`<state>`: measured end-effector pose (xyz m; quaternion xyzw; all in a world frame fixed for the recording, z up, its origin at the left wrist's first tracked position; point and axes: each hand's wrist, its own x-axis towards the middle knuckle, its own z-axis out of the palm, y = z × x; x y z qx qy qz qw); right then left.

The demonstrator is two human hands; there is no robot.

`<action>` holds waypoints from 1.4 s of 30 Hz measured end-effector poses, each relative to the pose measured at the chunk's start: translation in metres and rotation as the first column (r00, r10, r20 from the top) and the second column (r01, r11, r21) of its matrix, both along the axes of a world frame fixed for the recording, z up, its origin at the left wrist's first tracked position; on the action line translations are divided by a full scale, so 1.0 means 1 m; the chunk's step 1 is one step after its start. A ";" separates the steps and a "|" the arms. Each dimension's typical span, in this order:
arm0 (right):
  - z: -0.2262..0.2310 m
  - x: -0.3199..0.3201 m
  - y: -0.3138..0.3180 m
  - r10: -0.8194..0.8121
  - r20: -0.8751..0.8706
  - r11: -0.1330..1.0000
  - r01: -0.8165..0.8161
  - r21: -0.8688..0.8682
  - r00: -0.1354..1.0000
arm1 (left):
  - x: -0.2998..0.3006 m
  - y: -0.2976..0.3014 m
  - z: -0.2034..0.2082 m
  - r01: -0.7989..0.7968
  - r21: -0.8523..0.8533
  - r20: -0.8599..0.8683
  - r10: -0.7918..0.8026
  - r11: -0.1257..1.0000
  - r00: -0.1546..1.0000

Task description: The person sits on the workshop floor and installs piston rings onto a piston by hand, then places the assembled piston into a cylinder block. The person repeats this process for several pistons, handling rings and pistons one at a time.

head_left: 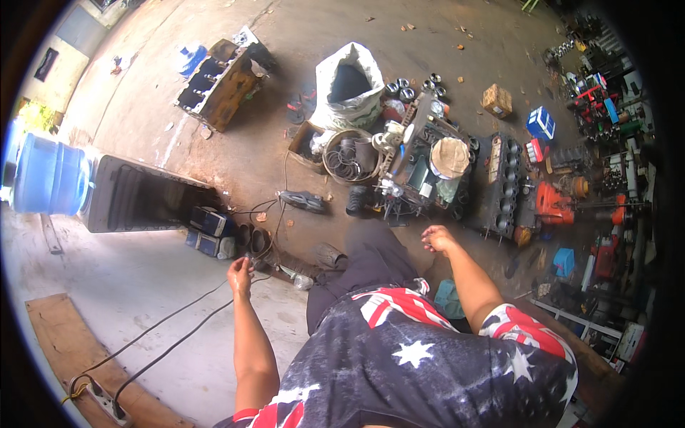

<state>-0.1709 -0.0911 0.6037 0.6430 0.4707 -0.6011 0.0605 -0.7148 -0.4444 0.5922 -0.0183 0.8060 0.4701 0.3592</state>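
Observation:
My left hand [240, 275] is raised over the pale floor with its fingers curled together, and I see nothing in it. Close beyond it lie a pair of brown shoes [258, 237] and a dark cable. My right hand [438, 239] hangs in the air with loosely bent fingers apart, holding nothing. It is nearest to a cluttered metal work stand [421, 167] with a round tan lid [450, 158] on top. Right of the stand stands a dark engine block [502, 187] with a row of round bores. Neither hand appears to touch anything.
A rusty engine block [217, 84] and a white sack [349, 85] are farther off. A basket of rings [351, 155] stands beside the sack. Blue water bottle [53, 173] and a dark cabinet [143, 192] are at left. Cables run to a power strip [107, 401]. Parts crowd the right side.

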 end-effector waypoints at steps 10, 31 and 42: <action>-0.014 -0.175 0.032 0.260 0.055 0.964 -0.256 -0.072 0.964 | -0.057 -0.046 0.001 -0.236 0.052 0.014 0.235 0.970 0.972; -0.016 -0.733 0.374 0.332 -0.413 0.939 -0.258 0.227 0.848 | -0.477 0.182 -0.013 -0.375 -0.021 0.030 0.375 0.927 0.926; -0.020 -0.716 0.518 0.013 -0.304 0.931 0.100 0.352 0.952 | -0.638 0.420 -0.019 0.155 -0.430 0.034 -0.155 0.890 0.987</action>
